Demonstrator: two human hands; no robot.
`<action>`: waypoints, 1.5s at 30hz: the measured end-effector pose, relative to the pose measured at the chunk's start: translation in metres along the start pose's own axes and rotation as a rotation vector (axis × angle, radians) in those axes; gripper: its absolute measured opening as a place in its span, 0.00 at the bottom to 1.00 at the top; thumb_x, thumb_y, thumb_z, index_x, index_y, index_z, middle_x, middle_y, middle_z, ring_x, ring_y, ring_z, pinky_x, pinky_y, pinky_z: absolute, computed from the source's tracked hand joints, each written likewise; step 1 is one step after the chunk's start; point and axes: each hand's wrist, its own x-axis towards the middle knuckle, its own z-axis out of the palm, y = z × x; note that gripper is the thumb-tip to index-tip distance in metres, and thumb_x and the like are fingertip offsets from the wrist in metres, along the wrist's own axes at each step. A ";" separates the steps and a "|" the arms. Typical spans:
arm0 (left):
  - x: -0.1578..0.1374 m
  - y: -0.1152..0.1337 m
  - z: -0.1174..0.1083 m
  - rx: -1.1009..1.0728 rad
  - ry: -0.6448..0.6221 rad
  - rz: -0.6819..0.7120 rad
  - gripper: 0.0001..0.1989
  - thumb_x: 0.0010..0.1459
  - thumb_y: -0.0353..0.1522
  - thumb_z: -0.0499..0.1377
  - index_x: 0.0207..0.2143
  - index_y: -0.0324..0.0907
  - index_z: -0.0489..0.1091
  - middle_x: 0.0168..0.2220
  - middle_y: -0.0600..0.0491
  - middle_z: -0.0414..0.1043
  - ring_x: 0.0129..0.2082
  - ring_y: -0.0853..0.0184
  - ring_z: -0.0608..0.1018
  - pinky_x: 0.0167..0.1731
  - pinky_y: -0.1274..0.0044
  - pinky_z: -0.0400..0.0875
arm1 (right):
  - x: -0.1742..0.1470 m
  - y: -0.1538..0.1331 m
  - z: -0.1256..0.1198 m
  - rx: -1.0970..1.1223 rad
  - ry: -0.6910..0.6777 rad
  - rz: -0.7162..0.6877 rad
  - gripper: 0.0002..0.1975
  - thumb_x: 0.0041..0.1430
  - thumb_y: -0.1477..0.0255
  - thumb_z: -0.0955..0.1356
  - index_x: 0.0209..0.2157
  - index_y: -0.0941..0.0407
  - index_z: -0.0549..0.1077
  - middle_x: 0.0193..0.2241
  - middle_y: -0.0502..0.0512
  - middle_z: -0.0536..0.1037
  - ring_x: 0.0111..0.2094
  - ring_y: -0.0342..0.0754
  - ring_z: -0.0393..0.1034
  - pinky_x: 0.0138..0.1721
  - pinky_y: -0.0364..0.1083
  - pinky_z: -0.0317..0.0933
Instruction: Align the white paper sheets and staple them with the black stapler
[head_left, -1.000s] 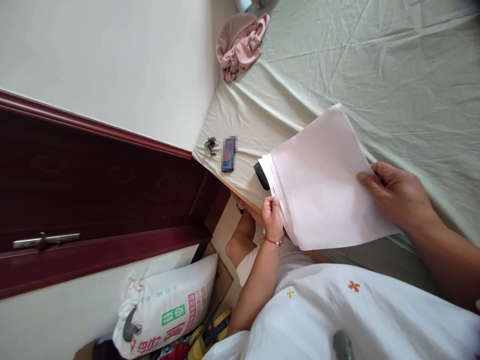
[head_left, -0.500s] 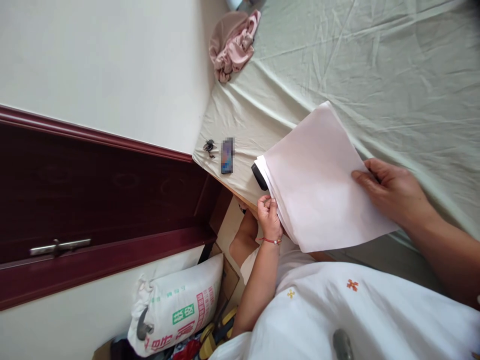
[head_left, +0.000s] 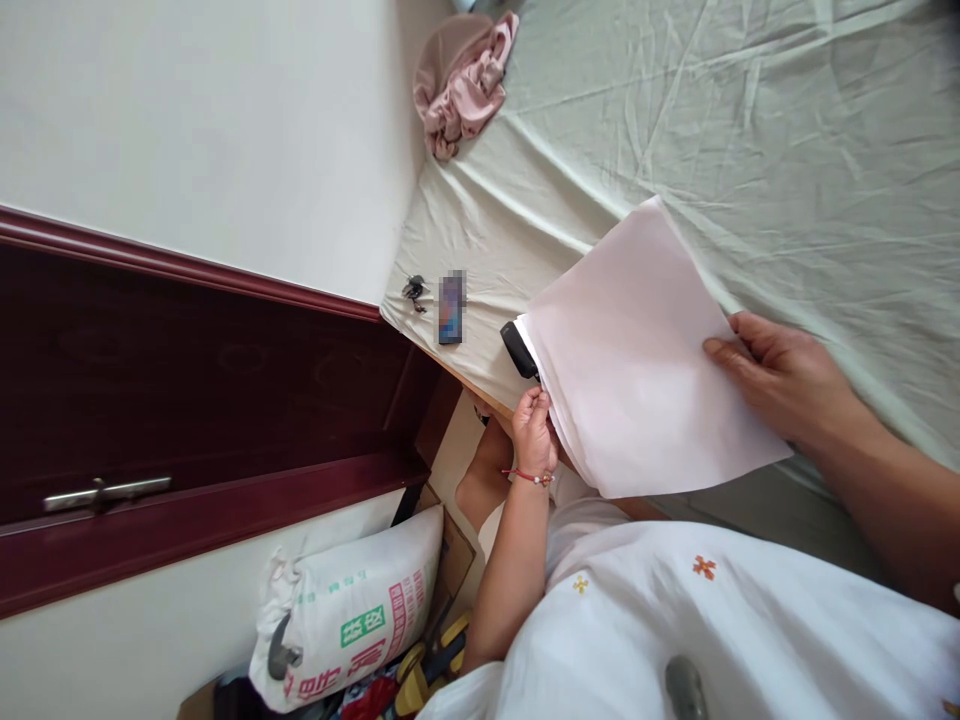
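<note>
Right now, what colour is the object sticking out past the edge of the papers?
The object is black; it shows best in the head view.

Home, seemingly a bedroom, pale sheet point(head_left: 750, 150), dark red door point(head_left: 172, 380), pink cloth point(head_left: 469, 95)

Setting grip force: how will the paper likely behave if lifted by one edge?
Probably floppy: the paper bows along its lower left edge. Layers may slide apart, as the left edges sit staggered rather than flush. Likely light: the right hand pinches just the right edge.
</note>
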 end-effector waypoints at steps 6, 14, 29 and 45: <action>0.000 0.003 0.000 -0.052 -0.021 -0.031 0.21 0.42 0.41 0.76 0.35 0.42 0.76 0.35 0.55 0.79 0.36 0.70 0.78 0.43 0.77 0.71 | 0.000 0.001 -0.001 0.059 -0.060 0.018 0.11 0.62 0.59 0.67 0.32 0.51 0.68 0.21 0.44 0.70 0.21 0.43 0.62 0.21 0.43 0.54; -0.004 -0.003 0.000 0.020 -0.052 0.046 0.26 0.50 0.52 0.71 0.40 0.41 0.77 0.31 0.55 0.76 0.32 0.70 0.77 0.37 0.78 0.70 | 0.001 0.000 0.000 -0.022 0.003 -0.015 0.12 0.61 0.59 0.67 0.28 0.50 0.65 0.20 0.45 0.67 0.21 0.44 0.60 0.23 0.45 0.52; -0.005 -0.001 -0.001 0.210 -0.070 0.109 0.24 0.48 0.50 0.73 0.35 0.42 0.73 0.25 0.60 0.66 0.26 0.73 0.67 0.31 0.79 0.62 | 0.000 -0.003 0.003 -0.218 0.202 -0.085 0.11 0.55 0.59 0.68 0.33 0.51 0.75 0.26 0.50 0.78 0.25 0.46 0.67 0.31 0.47 0.58; 0.000 0.001 -0.003 0.247 -0.046 0.116 0.19 0.50 0.44 0.71 0.37 0.42 0.72 0.30 0.55 0.72 0.30 0.70 0.72 0.35 0.77 0.65 | 0.005 0.001 0.002 -0.332 0.183 -0.063 0.10 0.53 0.61 0.66 0.34 0.50 0.74 0.32 0.54 0.81 0.33 0.54 0.74 0.39 0.52 0.63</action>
